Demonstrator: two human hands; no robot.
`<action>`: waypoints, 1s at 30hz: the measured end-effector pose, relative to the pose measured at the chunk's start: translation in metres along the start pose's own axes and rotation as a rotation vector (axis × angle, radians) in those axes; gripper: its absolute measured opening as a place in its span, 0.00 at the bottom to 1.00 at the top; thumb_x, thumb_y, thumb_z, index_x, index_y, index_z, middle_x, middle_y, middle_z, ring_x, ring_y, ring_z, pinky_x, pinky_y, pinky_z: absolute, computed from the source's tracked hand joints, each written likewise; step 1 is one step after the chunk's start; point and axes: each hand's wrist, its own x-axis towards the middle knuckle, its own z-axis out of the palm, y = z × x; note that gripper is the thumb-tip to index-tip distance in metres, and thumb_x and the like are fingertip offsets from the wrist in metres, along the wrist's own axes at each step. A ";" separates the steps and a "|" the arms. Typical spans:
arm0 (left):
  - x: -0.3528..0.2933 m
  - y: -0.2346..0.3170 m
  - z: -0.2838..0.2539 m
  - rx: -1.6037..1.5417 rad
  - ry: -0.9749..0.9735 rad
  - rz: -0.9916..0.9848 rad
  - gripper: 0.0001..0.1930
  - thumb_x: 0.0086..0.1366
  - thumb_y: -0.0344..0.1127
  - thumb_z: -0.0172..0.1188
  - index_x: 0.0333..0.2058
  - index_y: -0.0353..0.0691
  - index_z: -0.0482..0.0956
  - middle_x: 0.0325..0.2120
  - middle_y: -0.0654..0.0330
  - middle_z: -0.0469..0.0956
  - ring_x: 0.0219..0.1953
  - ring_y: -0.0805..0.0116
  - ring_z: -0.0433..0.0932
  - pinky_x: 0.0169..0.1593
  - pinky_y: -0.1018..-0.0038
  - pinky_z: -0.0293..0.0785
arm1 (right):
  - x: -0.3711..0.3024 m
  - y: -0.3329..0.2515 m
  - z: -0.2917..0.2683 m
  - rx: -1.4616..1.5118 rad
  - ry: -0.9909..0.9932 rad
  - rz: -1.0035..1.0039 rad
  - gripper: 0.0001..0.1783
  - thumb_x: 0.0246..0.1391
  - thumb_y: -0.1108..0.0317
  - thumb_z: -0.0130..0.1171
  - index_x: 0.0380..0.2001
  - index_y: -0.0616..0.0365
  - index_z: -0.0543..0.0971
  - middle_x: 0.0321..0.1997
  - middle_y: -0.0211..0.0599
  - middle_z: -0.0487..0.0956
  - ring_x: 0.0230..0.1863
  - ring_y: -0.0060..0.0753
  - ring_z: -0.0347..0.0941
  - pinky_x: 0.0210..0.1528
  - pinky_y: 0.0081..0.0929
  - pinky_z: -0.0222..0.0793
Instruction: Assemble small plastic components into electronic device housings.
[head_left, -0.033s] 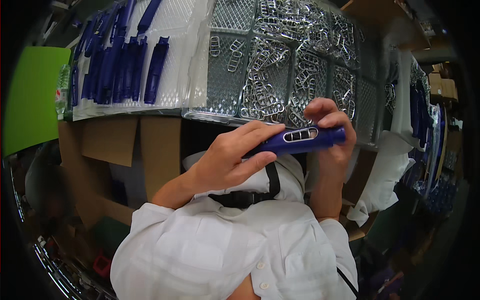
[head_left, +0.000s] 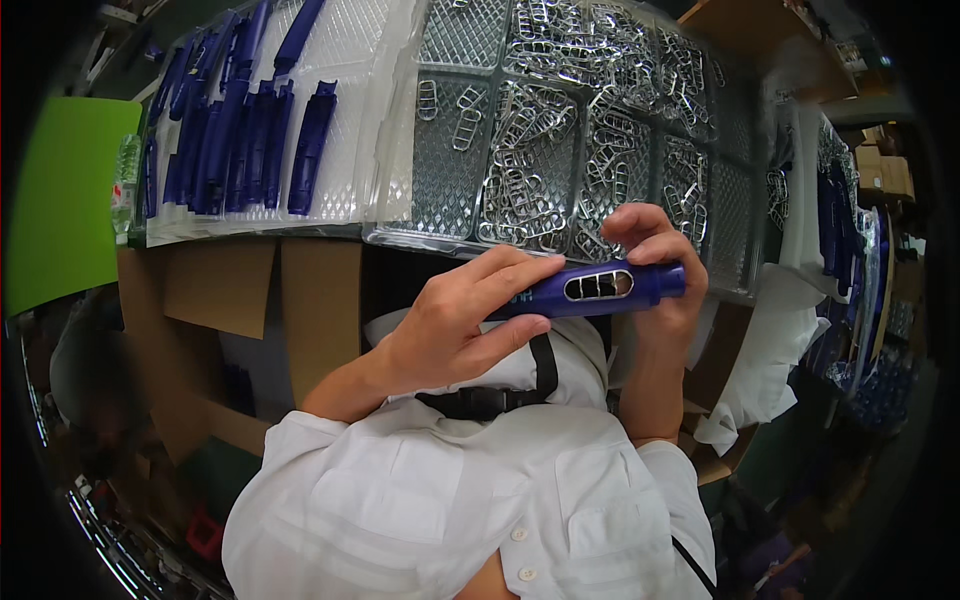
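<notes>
A long dark-blue plastic housing (head_left: 643, 284) lies sideways between my hands, in front of my waist. Set in its upward face is a chrome frame (head_left: 599, 286) with several openings. My left hand (head_left: 460, 318) grips the left end, fingers over the far side and thumb along the near side. At the other end, my right hand (head_left: 668, 262) supports the housing from beneath and behind, its palm partly hidden. The right thumb and fingers curl above the housing's far edge. Pale marks show beside my left fingers.
Beyond my hands, a clear divided tray (head_left: 440, 215) holds many loose chrome frames (head_left: 520, 190). Left of it, blue plastic parts (head_left: 310, 150) lie on a white-lined tray (head_left: 345, 130). Cardboard flaps (head_left: 320, 310) stand below at left, near a plastic bottle (head_left: 126, 180) and a green board (head_left: 70, 200).
The housing has rolled slightly, so more of its pale marks show beside my left fingers. Both hands keep their hold and have barely shifted.
</notes>
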 end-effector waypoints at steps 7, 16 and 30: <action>0.002 0.010 0.005 0.091 0.085 0.030 0.28 0.58 0.27 0.75 0.58 0.33 0.78 0.44 0.47 0.82 0.41 0.53 0.85 0.44 0.67 0.83 | 0.012 -0.001 -0.013 -0.165 -0.051 -0.099 0.13 0.48 0.76 0.69 0.39 0.62 0.83 0.57 0.60 0.78 0.60 0.52 0.78 0.61 0.45 0.74; 0.011 0.014 0.008 0.120 0.069 0.003 0.28 0.58 0.29 0.76 0.56 0.29 0.78 0.43 0.46 0.83 0.40 0.55 0.85 0.42 0.68 0.83 | 0.019 0.003 -0.017 -0.088 -0.031 -0.017 0.13 0.51 0.73 0.69 0.40 0.64 0.83 0.58 0.60 0.78 0.60 0.51 0.77 0.64 0.45 0.73; 0.020 0.009 0.017 0.188 0.132 0.016 0.32 0.53 0.26 0.79 0.57 0.28 0.77 0.44 0.45 0.83 0.42 0.57 0.84 0.46 0.69 0.80 | 0.026 0.010 -0.022 0.081 0.078 0.158 0.22 0.54 0.73 0.71 0.51 0.68 0.79 0.60 0.55 0.77 0.58 0.38 0.78 0.63 0.35 0.73</action>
